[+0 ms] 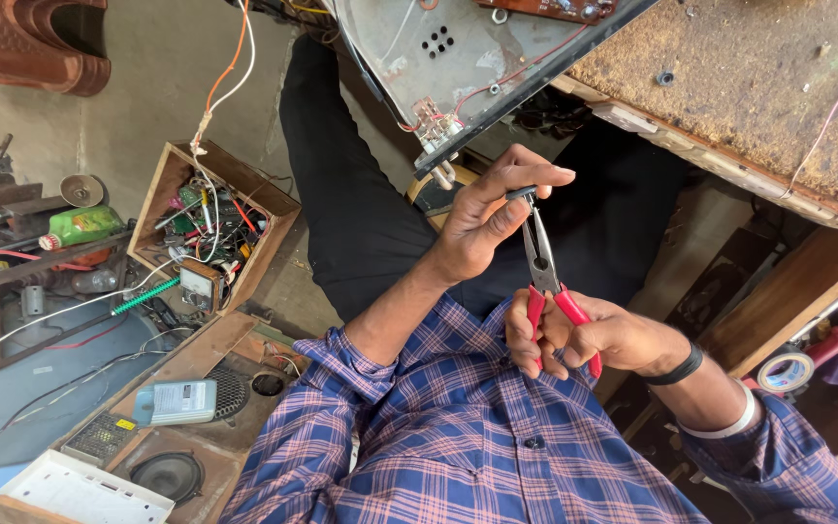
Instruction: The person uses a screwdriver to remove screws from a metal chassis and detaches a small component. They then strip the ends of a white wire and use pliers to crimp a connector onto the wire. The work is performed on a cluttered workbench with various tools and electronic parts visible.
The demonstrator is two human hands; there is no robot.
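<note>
The plaid shirt (pixel 458 427) fills the foreground. Above it, the right hand (pixel 598 335) grips red-handled pliers (pixel 547 277), fingers wrapped shut around the handles. The left hand (pixel 492 209) pinches a small dark part (pixel 523 192) at the pliers' tip, just below the metal chassis (pixel 458 58) overhanging the bench (pixel 749 87). It seems a gripping step; squeezing needs steady alignment.

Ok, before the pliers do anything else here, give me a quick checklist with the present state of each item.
1. Right hand grips both red handles of the pliers: ok.
2. Left hand pinches a small dark part at the plier tips: ok.
3. Jaws actually closed on that part: cannot tell, fingers hide the tips.
4. Metal chassis with its switch block hangs just above the hands, not touched: ok.
5. Red wire on the chassis clear of the pliers: ok.
6. Left fingertips out of the pinch line: not ok, they sit right at the tips.
</note>
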